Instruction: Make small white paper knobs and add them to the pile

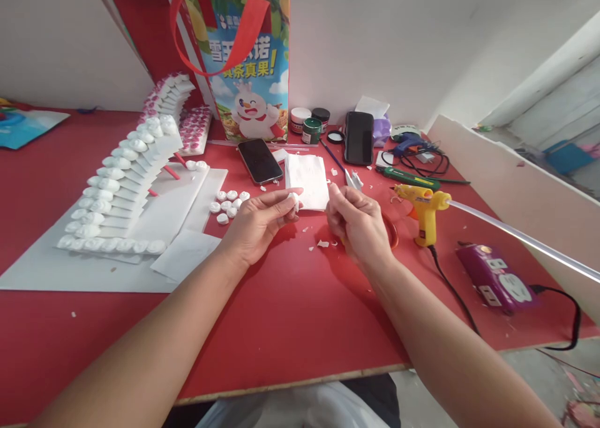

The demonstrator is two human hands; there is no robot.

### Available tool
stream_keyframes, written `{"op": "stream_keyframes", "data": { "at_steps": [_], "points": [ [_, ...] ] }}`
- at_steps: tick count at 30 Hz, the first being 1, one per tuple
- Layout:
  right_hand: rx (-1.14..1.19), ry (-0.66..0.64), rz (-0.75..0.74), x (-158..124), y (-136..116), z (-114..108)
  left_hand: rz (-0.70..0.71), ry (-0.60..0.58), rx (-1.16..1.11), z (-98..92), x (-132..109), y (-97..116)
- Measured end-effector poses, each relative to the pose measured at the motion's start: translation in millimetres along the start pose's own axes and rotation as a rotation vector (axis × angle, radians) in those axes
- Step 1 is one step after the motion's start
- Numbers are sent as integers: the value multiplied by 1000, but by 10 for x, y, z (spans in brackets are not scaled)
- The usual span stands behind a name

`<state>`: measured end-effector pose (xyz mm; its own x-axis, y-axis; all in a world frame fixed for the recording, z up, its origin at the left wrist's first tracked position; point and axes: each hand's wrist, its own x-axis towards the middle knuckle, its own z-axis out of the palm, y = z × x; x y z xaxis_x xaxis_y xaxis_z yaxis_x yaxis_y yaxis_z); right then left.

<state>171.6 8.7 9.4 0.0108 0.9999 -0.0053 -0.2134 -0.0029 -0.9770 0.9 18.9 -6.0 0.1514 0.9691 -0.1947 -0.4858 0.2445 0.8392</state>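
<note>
My left hand pinches a small white paper rosette between thumb and fingertips. A short gap to the right, my right hand is closed with the thumb pressed against the curled fingers; whatever it may hold is hidden. Behind the hands lies a stack of white paper squares. To the left of my left hand, several finished white rosettes sit in a loose group. An orange curved rim shows partly behind my right hand, and pale blade-like tips stick out beyond it.
At left, a curved white paper structure edged with rosettes stands on a white board. A phone, paint jars and a printed bag are farther back. To the right are a yellow glue gun and purple power strip.
</note>
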Motion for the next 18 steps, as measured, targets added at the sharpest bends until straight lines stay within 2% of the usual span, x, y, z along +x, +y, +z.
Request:
{"op": "stream_keyframes", "data": {
  "at_steps": [3,6,11,14,18],
  "points": [
    [-77,41,-3,-6,-19,-13,57,-7,106,9,-19,-10],
    [-165,22,-41,-10,-9,-12,148,-4,296,-1,-46,-17],
    [-226,-41,-124,-19,14,8,388,-8,633,-21,-74,-29],
    [-344,-57,-123,-50,24,16,504,-24,708,-36,-64,-49],
    [-535,-27,-180,-73,55,16,550,-40,750,-54,-51,-57]
  ]
}}
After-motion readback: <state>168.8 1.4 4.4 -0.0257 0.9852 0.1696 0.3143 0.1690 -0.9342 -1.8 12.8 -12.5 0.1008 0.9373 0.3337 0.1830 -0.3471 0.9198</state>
